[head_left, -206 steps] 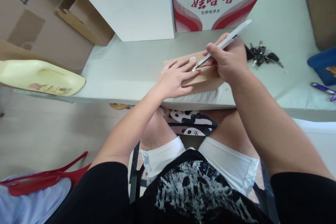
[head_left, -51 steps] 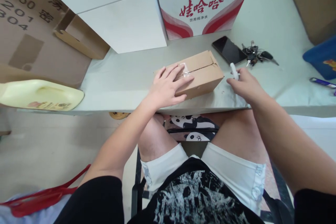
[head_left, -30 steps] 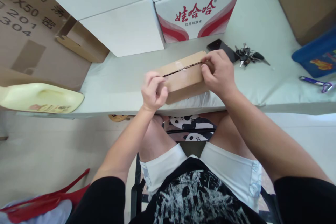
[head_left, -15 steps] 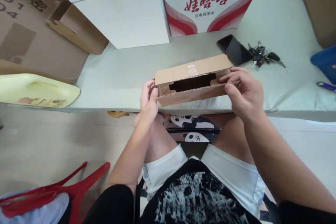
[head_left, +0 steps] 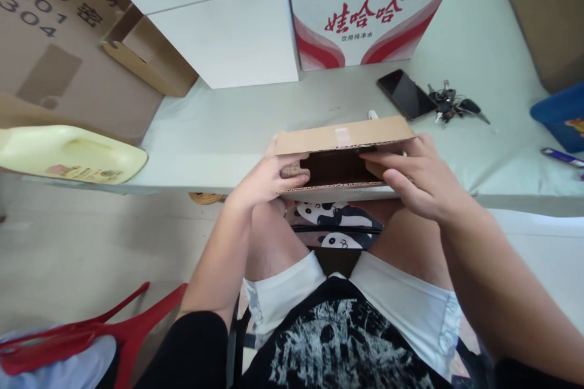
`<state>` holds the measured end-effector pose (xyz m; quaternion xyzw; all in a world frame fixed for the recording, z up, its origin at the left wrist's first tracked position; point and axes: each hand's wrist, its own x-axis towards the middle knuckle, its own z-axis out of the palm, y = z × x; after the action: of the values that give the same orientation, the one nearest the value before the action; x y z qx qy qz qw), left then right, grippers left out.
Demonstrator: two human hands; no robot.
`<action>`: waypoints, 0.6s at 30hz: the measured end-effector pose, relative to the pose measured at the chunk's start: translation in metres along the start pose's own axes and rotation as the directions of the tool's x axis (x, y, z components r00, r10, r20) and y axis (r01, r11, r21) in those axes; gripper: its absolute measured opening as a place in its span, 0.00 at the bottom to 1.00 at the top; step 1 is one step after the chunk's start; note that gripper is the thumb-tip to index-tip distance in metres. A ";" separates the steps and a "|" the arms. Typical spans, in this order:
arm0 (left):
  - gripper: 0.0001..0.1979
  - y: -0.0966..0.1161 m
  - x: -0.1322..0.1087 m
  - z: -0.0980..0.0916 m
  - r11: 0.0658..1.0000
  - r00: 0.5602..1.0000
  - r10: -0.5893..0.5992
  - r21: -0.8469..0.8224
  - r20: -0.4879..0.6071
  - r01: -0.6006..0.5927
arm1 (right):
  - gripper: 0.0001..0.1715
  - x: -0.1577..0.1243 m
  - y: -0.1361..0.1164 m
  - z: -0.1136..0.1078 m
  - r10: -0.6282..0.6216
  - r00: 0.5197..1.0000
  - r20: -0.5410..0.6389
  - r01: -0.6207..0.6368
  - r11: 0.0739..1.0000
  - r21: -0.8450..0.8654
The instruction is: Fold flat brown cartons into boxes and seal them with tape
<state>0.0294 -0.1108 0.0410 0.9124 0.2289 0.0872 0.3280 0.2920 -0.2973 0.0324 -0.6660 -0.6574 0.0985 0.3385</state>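
A small brown cardboard box sits at the near edge of the pale table, its top flaps spread apart and its dark inside showing. My left hand grips the box's left end, thumb on the inner flap. My right hand holds the right end, fingers curled over the near flap. Just behind the box, the white tip of the cutter pokes out; the rest of it is hidden.
A black phone and a bunch of keys lie behind the box on the right. White cartons, one with red print, stand at the back. A yellow jug lies at left, a blue container at right.
The cutter was set down on the table. Both hands took the box's ends and pulled the top flaps apart; the opening is now wider than half a second ago.
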 end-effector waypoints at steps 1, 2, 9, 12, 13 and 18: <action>0.25 0.005 0.001 -0.004 1.000 0.998 -0.010 -0.026 0.055 0.011 | 0.33 -0.001 0.000 -0.001 0.014 1.000 0.028 -0.013 0.999 -0.032; 0.26 0.009 0.001 -0.007 1.000 0.996 -0.012 -0.027 0.094 0.015 | 0.34 -0.002 0.000 -0.001 0.031 0.999 0.044 -0.028 0.998 -0.060; 0.19 0.018 0.001 -0.009 0.995 0.996 -0.016 0.098 0.089 0.007 | 0.36 -0.007 -0.004 0.004 0.012 0.999 -0.030 -0.016 0.990 -0.137; 0.18 0.019 -0.001 -0.009 0.989 0.998 0.026 0.141 0.058 -0.034 | 0.34 -0.010 -0.006 0.004 -0.032 0.999 -0.040 0.028 0.993 -0.113; 0.18 0.019 -0.001 -0.009 0.988 0.998 0.035 0.151 0.046 -0.041 | 0.33 -0.010 -0.006 0.003 -0.045 0.998 -0.045 0.041 0.994 -0.100; 0.21 0.017 -0.008 -0.008 0.991 1.000 -0.013 0.132 -0.008 0.014 | 0.26 -0.009 -0.005 0.000 -0.097 0.988 -0.123 0.098 0.995 -0.002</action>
<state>0.0260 -0.1214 0.0581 0.9302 0.2413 0.0732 0.2667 0.2874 -0.3060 0.0325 -0.6372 -0.6669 0.0418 0.3840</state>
